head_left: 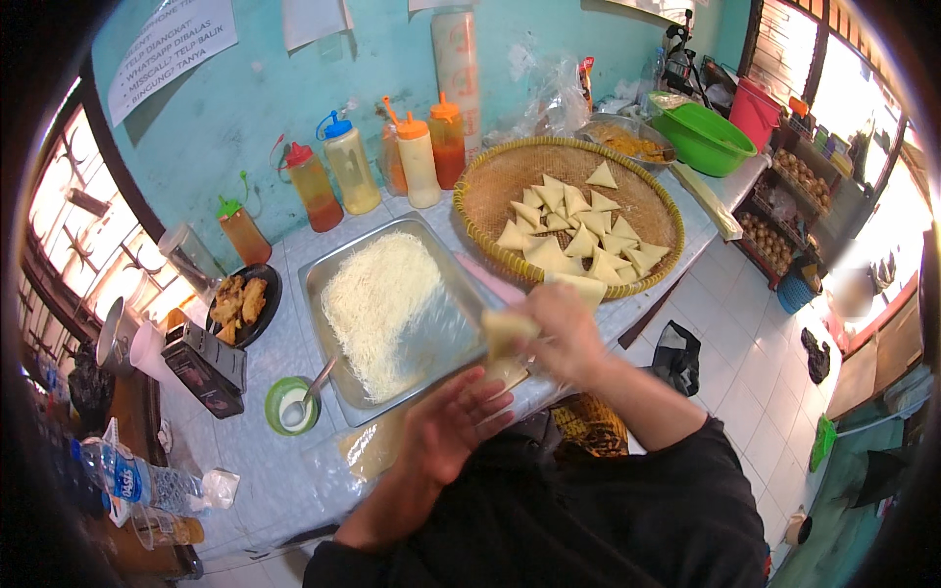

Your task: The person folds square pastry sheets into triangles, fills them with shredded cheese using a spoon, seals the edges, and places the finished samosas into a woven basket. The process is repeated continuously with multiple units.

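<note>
One head-worn view only, so no second view shares any part of the scene. It looks steeply down from above the person's chest onto a tiled counter (284, 470) that runs from lower left to upper right. The fisheye lens bends the counter edge and the window frames toward the dark round rim. The person's dark-sleeved forearms enter from the lower edge; the left hand (453, 423) and right hand (561, 338) sit close under the lens, near the middle. Just beyond them lie a metal tray (328, 284) and a round woven tray (490, 191). The turquoise wall (225, 108) fills the top, and the white floor tiles (745, 343) fall away far below at right.
</note>
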### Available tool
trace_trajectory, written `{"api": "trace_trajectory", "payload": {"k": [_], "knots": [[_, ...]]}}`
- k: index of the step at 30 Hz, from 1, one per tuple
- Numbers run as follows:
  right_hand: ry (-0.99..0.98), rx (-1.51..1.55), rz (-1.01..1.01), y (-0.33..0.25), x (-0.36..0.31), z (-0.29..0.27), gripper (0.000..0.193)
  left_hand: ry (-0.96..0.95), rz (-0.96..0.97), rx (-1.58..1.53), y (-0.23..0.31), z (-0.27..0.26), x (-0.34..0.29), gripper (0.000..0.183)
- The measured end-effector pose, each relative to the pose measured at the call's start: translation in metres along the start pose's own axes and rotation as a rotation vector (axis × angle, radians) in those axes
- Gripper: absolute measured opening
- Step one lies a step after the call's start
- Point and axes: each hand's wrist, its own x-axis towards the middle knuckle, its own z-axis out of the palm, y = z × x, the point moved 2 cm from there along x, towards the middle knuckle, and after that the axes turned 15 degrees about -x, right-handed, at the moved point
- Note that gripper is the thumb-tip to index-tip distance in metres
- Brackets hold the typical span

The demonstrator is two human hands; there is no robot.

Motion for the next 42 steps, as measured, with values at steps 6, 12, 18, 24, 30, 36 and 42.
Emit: {"api": "trace_trajectory", "payload": {"k": [6, 12, 18, 24, 30, 36, 42], "knots": [[0.001, 0.059, 0.793, 0.165, 0.038, -0.026, 0.038, 0.006, 0.120, 0.061, 0.008, 0.006, -0.009, 0.042], [0.526, 0.115, 0.634, 0.124, -0.030, -0.040, 0.028, 0.030, 0.230, 0.080, 0.016, -0.005, -0.021, 0.037], [0.474, 0.671, 0.768, 0.057, -0.094, 0.026, 0.035, -0.014, 0.173, 0.089, 0.012, -0.010, -0.015, 0.034], [0.519, 0.849, 0.915, 0.047, -0.087, 0.039, 0.042, -0.026, 0.165, 0.095, 0.005, -0.013, -0.020, 0.032], [0.227, 1.197, 1.120, 0.068, -0.074, 0.036, 0.018, -0.047, 0.158, 0.155, 0.004, -0.007, -0.023, 0.033], [0.099, 1.272, 1.090, 0.043, -0.056, 0.014, 0.020, -0.001, 0.005, 0.229, -0.012, 0.003, 0.009, 0.040], [0.005, 1.467, 0.994, -0.024, -0.086, -0.021, 0.018, -0.176, -0.341, -0.186, -0.053, 0.001, 0.070, 0.067]]}}
